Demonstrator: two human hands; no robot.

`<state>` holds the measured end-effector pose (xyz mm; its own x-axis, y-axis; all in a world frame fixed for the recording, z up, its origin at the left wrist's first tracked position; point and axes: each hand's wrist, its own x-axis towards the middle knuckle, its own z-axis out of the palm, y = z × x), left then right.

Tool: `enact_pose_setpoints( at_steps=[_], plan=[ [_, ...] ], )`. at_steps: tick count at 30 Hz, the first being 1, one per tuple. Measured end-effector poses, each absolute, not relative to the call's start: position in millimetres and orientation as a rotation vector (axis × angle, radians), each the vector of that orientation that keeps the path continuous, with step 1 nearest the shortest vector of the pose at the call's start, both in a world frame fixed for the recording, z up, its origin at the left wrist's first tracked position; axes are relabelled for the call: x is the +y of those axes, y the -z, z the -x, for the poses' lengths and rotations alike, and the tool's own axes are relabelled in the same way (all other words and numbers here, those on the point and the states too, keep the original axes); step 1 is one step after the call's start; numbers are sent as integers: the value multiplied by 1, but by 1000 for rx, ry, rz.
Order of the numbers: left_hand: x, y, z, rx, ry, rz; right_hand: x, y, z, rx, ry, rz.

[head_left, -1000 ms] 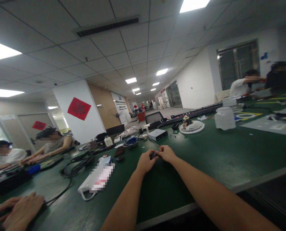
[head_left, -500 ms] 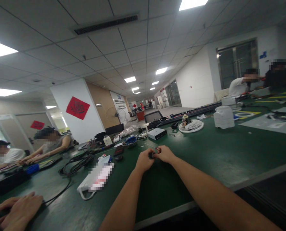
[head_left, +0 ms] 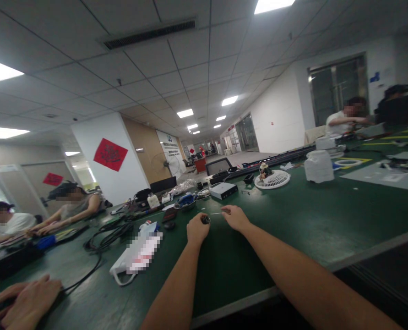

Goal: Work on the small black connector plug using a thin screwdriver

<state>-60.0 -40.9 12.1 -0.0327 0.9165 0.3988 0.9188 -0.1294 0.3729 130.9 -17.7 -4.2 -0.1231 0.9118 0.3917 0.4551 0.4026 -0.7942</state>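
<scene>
My left hand [head_left: 197, 230] is closed around a small dark round part [head_left: 205, 220], whose ring-shaped end faces up and to the right. Across a short gap, my right hand [head_left: 236, 218] pinches a thin, light rod-like tool [head_left: 216, 213]. Its tip points left toward the round part without touching it, and its exact kind is too small to make out. Both hands are over the green tabletop [head_left: 224, 266]. Just beyond them lies a white and black box [head_left: 223, 190].
A white fan grille [head_left: 273, 179] and a white plastic jug [head_left: 318, 166] stand to the right. Leftward lie a dark mouse [head_left: 169, 225], a white bag [head_left: 140, 252] and black cables [head_left: 104, 236]. Another person's hand [head_left: 32, 298] rests at lower left; co-workers sit farther off.
My hands have moved apart. The left one shifted left with the round part, and the thin tool in my right hand now shows between them, pointing left.
</scene>
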Motion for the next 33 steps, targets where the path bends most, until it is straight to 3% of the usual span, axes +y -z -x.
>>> enact_pose_setpoints(
  at_steps=[33],
  plan=[
    [-37, -8, 55, -2033, 923, 2230, -22, 1, -129, -1715, -596, 1242]
  ],
)
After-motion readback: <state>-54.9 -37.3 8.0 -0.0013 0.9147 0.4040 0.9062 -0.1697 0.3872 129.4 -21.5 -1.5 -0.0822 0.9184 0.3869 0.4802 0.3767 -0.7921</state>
